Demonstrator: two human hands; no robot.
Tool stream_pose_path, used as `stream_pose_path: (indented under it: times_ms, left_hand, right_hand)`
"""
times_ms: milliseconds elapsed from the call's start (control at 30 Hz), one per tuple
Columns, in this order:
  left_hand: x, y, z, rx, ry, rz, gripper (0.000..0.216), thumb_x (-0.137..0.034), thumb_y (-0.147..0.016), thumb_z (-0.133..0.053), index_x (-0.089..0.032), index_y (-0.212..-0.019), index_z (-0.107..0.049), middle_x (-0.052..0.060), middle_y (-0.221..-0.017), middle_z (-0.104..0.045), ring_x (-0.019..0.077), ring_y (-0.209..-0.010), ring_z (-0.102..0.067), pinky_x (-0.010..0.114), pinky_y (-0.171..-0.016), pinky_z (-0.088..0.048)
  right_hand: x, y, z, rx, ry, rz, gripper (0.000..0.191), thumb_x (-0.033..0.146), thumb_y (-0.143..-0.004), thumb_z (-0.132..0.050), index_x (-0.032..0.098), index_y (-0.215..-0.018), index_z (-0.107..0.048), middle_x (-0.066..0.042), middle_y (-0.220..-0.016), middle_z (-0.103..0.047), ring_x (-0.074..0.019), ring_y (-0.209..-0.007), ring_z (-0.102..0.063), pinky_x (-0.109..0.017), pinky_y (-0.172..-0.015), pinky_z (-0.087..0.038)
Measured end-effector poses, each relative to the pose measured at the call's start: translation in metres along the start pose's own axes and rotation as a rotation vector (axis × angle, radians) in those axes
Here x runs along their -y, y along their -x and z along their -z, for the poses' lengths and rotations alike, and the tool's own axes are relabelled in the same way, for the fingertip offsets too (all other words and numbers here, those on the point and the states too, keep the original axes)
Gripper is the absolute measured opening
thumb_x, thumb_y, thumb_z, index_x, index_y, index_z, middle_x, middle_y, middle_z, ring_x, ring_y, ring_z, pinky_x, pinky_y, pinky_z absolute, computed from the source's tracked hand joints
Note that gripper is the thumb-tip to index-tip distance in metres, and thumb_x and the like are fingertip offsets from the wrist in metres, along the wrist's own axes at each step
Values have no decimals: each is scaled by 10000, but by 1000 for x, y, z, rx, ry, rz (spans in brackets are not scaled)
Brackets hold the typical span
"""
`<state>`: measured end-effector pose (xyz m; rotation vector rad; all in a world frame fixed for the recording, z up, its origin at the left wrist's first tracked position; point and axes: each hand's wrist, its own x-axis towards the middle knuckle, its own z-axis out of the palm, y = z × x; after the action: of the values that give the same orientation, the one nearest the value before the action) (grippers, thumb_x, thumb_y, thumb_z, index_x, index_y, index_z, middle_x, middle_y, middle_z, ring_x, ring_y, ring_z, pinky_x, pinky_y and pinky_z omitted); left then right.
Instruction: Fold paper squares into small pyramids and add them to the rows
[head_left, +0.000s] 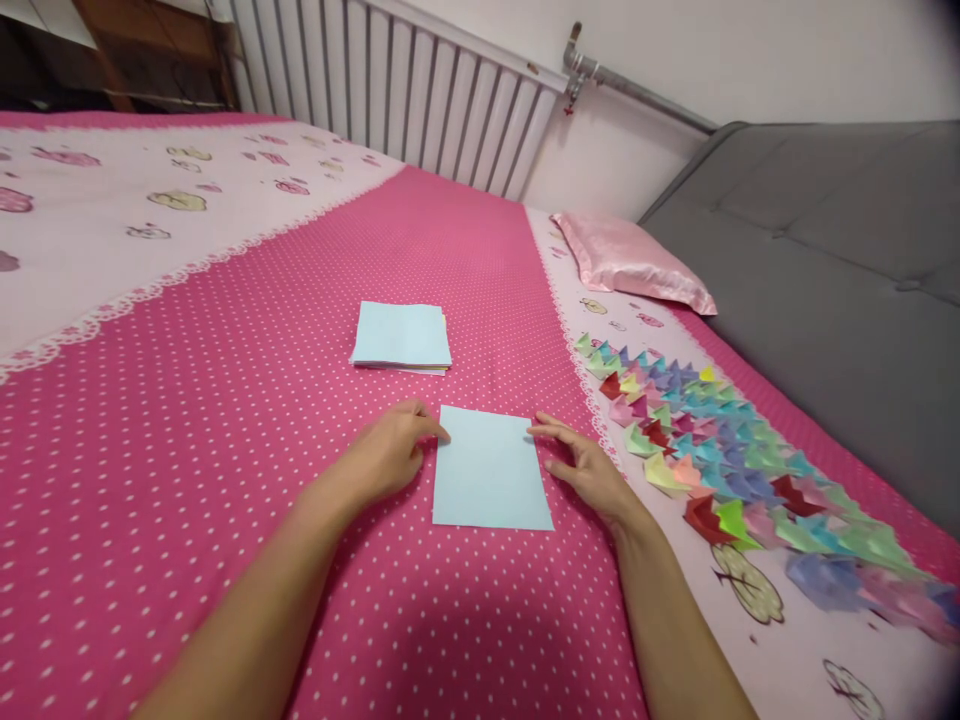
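Note:
A single light blue square sheet of paper (491, 468) lies flat on the pink polka-dot bedspread (225, 430). My left hand (390, 450) rests on the bed at the sheet's upper left corner, fingers loosely curled, fingertips touching its edge. At the sheet's upper right corner is my right hand (585, 462), fingers spread, fingertips at the edge. Neither hand holds anything. A small stack of coloured paper squares (403, 337), light blue on top, lies just beyond the sheet.
Several folded paper shapes in many colours (720, 450) lie in a long band along the bed's right side. A pink satin pillow (630, 262) sits at the far right. A grey padded headboard (825, 290) and a white radiator (405, 90) border the bed.

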<state>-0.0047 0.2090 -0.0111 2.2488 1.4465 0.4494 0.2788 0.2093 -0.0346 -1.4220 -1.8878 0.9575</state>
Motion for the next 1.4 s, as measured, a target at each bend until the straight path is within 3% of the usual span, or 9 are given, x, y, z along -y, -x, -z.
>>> stream_pose_path:
  times_ms: [133,367,633,800,1000,1133,1267,1400]
  left_hand:
    - [-4,4,5,90,18,-25,428,-62,-715,-442,-237,-1013,-695,58,-911,-620,181,-798,-581,295,-743,-456]
    - [-7,4,10,158,23,-27,401,-144,-699,-533,-232,-1067,-666,53,-933,-614,180,-793,-560,283,-730,-436]
    - [0,1,5,179,-1,-103,346,-212,-751,-558,-298,-1065,-675,34,-832,-591,174,-770,-530,260,-678,-385]
    - [-3,3,4,151,-11,-100,362,-177,-761,-497,-280,-1053,-683,39,-842,-605,173,-756,-540,267,-685,-398]
    - [-6,5,6,160,-30,-73,430,-141,-665,-527,-238,-1059,-668,41,-874,-628,188,-796,-564,279,-724,-422]
    - [-7,4,5,152,-29,-40,380,-215,-655,-592,-214,-1029,-663,44,-858,-639,190,-762,-569,288,-718,-422]
    - [-12,-3,-3,96,-15,28,263,-361,-697,-632,-206,-901,-690,41,-780,-663,192,-695,-578,292,-672,-410]
    - [-19,-9,-14,-26,-76,130,177,-324,-766,-568,-192,-746,-684,54,-737,-679,203,-682,-596,302,-659,-397]
  right_hand:
    - [2,5,7,75,-72,-46,352,151,-707,-578,229,-1044,-640,-74,-1478,-326,-231,-1362,-287,-436,-1092,-226]
    - [1,4,8,158,-3,-54,330,173,-709,-622,245,-1029,-657,-63,-1517,-227,-244,-1388,-215,-436,-1099,-207]
    - [-12,0,3,118,-52,-24,207,276,-749,-644,255,-945,-707,-44,-1502,-266,-267,-1370,-259,-450,-1099,-227]
    - [-13,-1,3,93,-35,-37,202,282,-757,-629,257,-938,-717,-53,-1492,-292,-271,-1357,-290,-462,-1089,-242]
    - [-13,-4,2,56,-55,-52,178,298,-759,-625,244,-890,-733,-74,-1456,-364,-268,-1318,-366,-447,-1070,-280]
    - [-12,-5,1,22,-47,-59,167,321,-742,-651,242,-861,-737,-76,-1426,-412,-264,-1296,-399,-447,-1080,-263]
    - [-10,-5,0,3,-11,-57,187,359,-742,-657,232,-853,-738,-78,-1411,-434,-275,-1270,-434,-451,-1074,-274]
    - [-8,-6,-1,-10,27,-43,243,381,-721,-672,210,-881,-737,-107,-1395,-451,-282,-1262,-444,-434,-1061,-296]
